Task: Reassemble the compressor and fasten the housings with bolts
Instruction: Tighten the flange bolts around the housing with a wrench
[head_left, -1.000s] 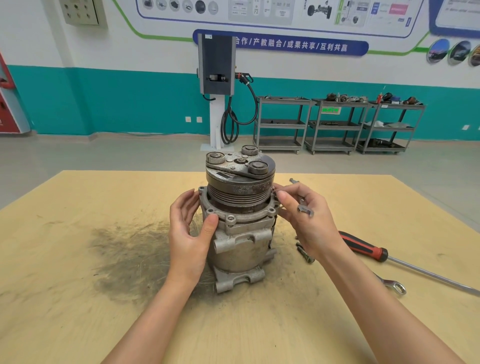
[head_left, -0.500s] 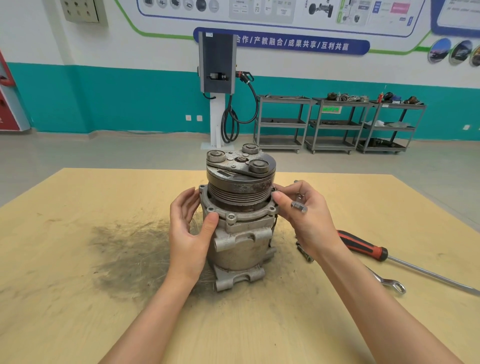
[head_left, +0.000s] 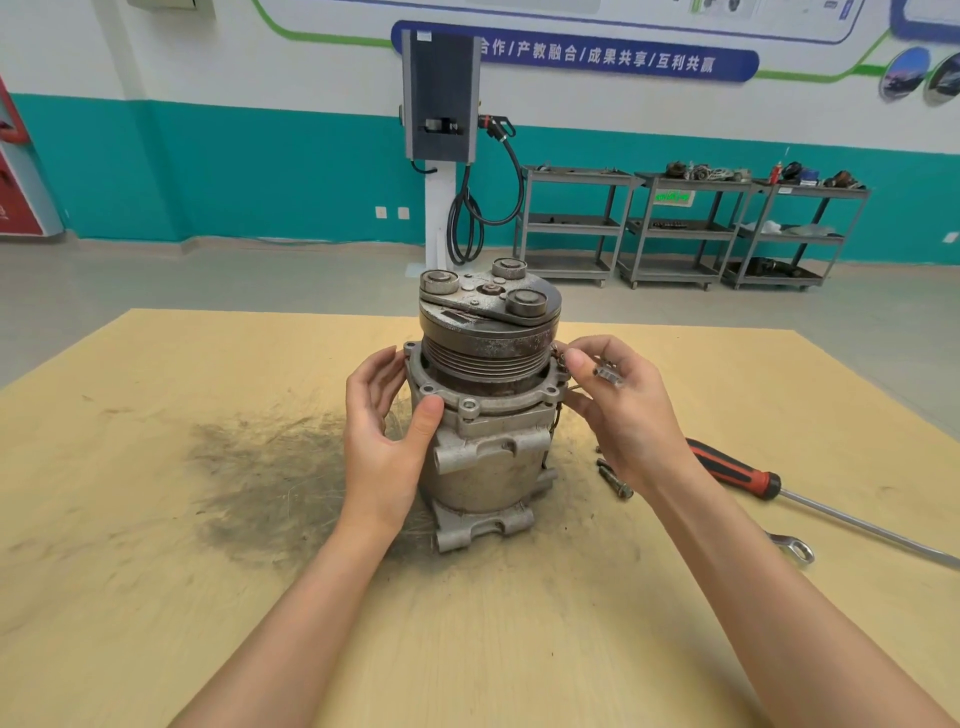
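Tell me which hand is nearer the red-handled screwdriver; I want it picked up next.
Right. The right hand is at the compressor's right flange, with the screwdriver lying on the table just beyond its wrist. The left hand holds the compressor's opposite side, farther away.

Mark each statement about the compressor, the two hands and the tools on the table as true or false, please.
1. The compressor stands upright on the table. True.
2. The left hand is holding the screwdriver. False: it grips the compressor; the screwdriver lies on the table.
3. The right hand pinches something small at the flange's right edge. True.
4. The wrench lies left of the compressor. False: the wrench lies to its right.
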